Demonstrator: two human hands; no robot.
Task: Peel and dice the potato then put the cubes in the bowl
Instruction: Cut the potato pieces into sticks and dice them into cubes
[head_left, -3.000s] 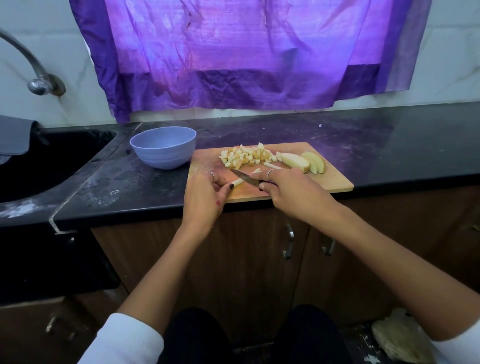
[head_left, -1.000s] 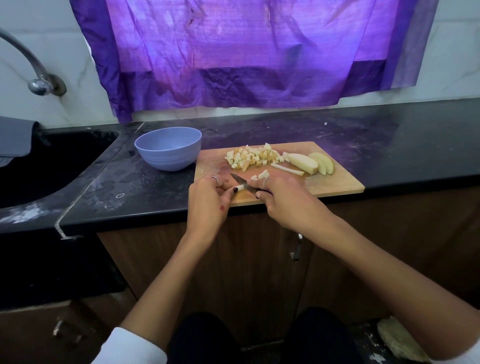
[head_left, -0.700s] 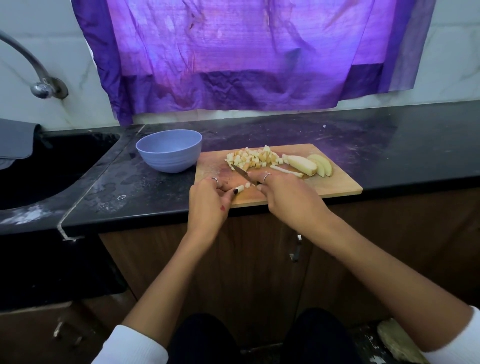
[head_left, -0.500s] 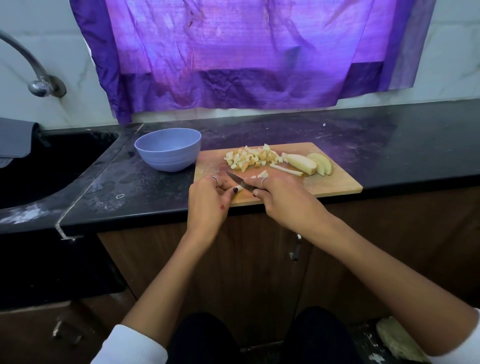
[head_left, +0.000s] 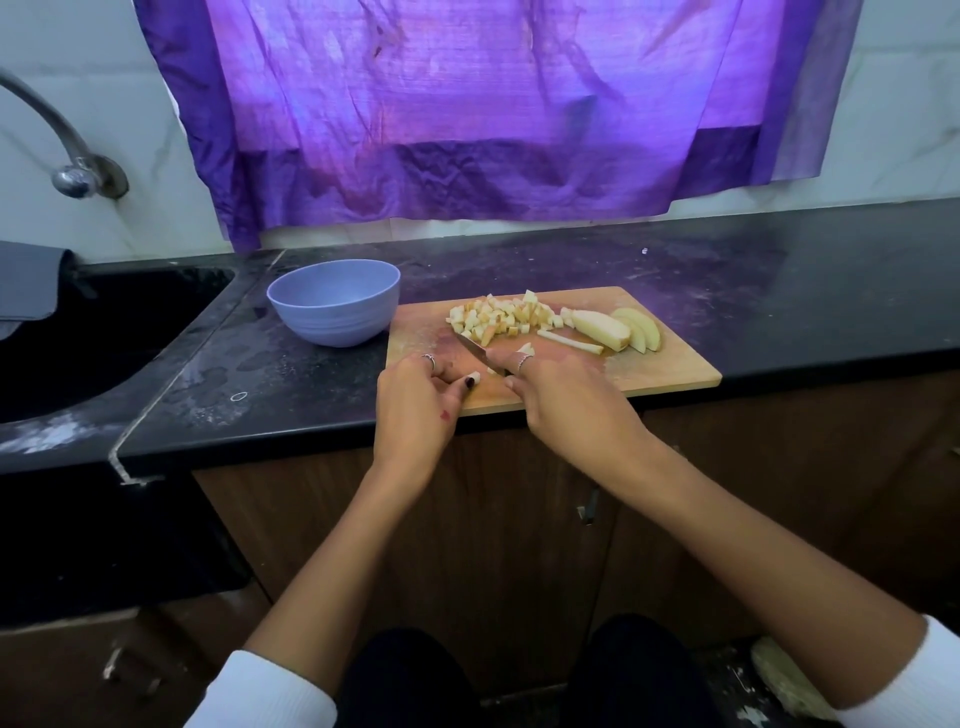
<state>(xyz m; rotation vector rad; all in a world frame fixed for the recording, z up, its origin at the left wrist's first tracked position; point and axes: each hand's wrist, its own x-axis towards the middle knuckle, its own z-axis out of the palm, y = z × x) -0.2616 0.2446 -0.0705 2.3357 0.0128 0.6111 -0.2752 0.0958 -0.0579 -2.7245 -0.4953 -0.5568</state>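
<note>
A wooden cutting board lies on the black counter. A pile of potato cubes sits at its far middle, with potato slices and a thin potato strip to the right. My left hand pinches a short potato stick at the board's near left. My right hand grips a small knife, blade pointing far-left just past the stick. A few fresh cubes lie by my right fingers. The lilac bowl stands left of the board, nothing visible inside.
A black sink with a tap lies at the left. A purple cloth hangs on the wall behind. The counter's front edge runs just under my wrists, with wooden cabinet doors below.
The potato stick in my left hand has grown shorter as the knife chopped it. The blade swung toward the cube pile and came back beside the stick.
</note>
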